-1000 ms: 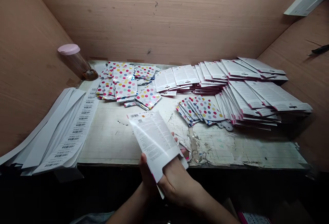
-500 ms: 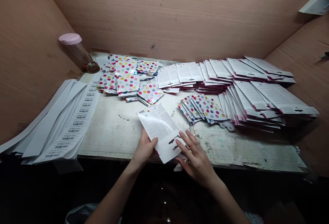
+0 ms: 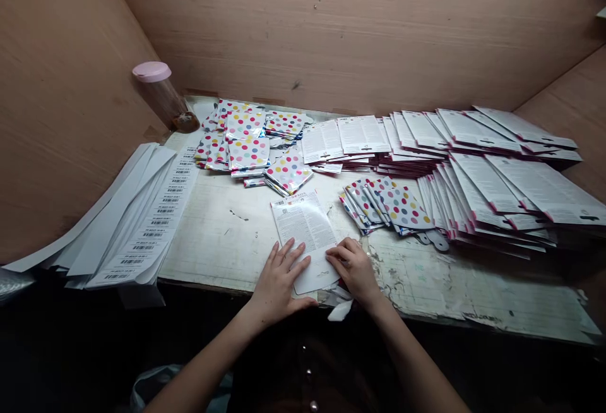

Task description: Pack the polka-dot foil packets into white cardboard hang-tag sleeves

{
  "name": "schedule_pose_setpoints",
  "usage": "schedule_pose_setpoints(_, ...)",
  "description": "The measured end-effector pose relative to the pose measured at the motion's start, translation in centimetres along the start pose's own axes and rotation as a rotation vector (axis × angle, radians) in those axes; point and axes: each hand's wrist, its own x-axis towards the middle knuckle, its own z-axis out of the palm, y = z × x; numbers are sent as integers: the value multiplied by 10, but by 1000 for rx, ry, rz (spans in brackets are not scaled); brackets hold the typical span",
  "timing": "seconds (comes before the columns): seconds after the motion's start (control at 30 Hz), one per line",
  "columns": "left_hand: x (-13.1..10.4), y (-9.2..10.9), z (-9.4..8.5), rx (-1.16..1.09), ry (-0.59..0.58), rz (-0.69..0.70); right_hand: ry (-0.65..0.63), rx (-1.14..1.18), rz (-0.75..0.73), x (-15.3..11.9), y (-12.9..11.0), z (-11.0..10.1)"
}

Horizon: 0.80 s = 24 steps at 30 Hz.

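A white packet [image 3: 307, 220] with fine print, a barcode at its far end and a hanging slot at its near end lies flat near the table's front edge. Across its lower left side rests my left hand [image 3: 279, 280], fingers spread and pressing lightly. My right hand [image 3: 353, 269] touches the packet's right edge with thumb and fingertips drawn together. Whatever is between those fingertips is hidden. Below the right hand, a white paper scrap [image 3: 339, 311] pokes out over the table edge.
Polka-dot packets [image 3: 249, 151] lie piled at the back left, and a smaller group [image 3: 402, 204] to the right. Printed packets [image 3: 478, 185] are stacked at the right. Barcode label sheets [image 3: 146, 230] and a pink-lidded bottle [image 3: 163, 94] stand left. Wooden panels [image 3: 265, 28] enclose the table [image 3: 213, 223].
The printed packet has gone from being held tilted to lying flat on the table. My left hand has opened onto it, while my right hand's fingers have drawn together. The view has shifted slightly.
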Motion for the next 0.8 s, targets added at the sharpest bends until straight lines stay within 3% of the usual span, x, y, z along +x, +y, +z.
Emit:
schedule_pose_setpoints(0.13, -1, 0, 2, 94, -14, 14, -19, 7, -1, 3, 4, 0)
schedule_pose_setpoints(0.3, -1, 2, 3, 120, 1, -3, -95, -242, -85, 5, 5, 3)
schedule_pose_setpoints(0.47, 0, 3, 3, 139, -10, -6, -116, -325, -104, 10, 11, 13)
schedule_pose_setpoints(0.6, 0, 3, 2, 142, -2, -5, -142, -328, -128, -2, 3, 11)
schedule_pose_setpoints(0.67, 0, 3, 3, 147, 8, 0, -240, -317, -186, -19, -11, 1)
schedule_pose_setpoints(0.8, -1, -3, 4, 171, 37, 62, -649, -205, -253, -48, -43, -36)
